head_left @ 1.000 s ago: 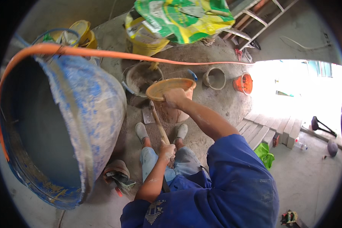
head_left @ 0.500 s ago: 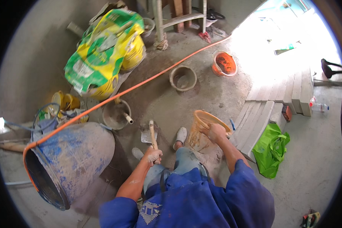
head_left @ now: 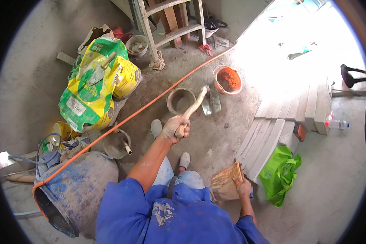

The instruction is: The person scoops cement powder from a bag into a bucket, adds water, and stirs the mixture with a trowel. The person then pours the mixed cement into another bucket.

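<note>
My left hand [head_left: 175, 129] is closed round the wooden handle [head_left: 194, 106] of a flat metal spade [head_left: 214, 105], held out in front of me over the floor, its blade near a small grey bucket [head_left: 171, 101] and an orange bucket [head_left: 227, 86]. My right hand [head_left: 242, 187], low at my right side, is closed on the rim or handle of a tan, mortar-stained bucket [head_left: 224, 185], beside a bright green bag [head_left: 274, 183].
A blue drum [head_left: 81, 195] lies at left under an orange hose [head_left: 140, 110]. Behind stand green-yellow sacks [head_left: 81, 89] and a ladder [head_left: 177, 33]. Another bucket [head_left: 112, 148] is near the drum. Stacked pale slabs [head_left: 264, 140] and a bright doorway [head_left: 297, 57] are at right.
My left hand has raised the spade forward and up, away from my legs. The tan bucket in my right hand has moved back and down to my right. My view has shifted.
</note>
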### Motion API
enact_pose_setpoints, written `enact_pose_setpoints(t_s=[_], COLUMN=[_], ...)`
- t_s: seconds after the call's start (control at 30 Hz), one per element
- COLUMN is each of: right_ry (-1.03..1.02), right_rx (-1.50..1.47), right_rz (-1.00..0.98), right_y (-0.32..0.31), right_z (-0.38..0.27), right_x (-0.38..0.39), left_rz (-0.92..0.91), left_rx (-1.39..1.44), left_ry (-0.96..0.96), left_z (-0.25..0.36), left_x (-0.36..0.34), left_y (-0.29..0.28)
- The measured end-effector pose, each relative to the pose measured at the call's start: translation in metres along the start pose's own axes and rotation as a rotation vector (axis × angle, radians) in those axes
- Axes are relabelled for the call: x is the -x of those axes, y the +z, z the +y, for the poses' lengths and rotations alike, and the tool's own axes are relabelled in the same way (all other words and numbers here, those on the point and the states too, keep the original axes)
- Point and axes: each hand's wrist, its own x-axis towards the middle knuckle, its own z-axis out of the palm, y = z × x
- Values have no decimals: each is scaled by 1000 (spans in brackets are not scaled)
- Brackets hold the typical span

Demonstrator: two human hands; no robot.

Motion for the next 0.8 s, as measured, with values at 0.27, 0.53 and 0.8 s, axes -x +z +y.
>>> enact_pose_setpoints(t_s=[0.27, 0.53, 0.8], right_ry=[24, 34, -314], right_rx=[-163, -439, 241], right_rz=[204, 107, -86], right_y=[2, -23, -63], right_z=[-59, -182, -326], right_x=[26, -4, -87], left_rz=[-9, 152, 236], left_rx=[81, 130, -421], left_ry=[163, 137, 206], left_z=[144, 247, 267], left_x=[-157, -320, -275], left_y=[25, -73, -67])
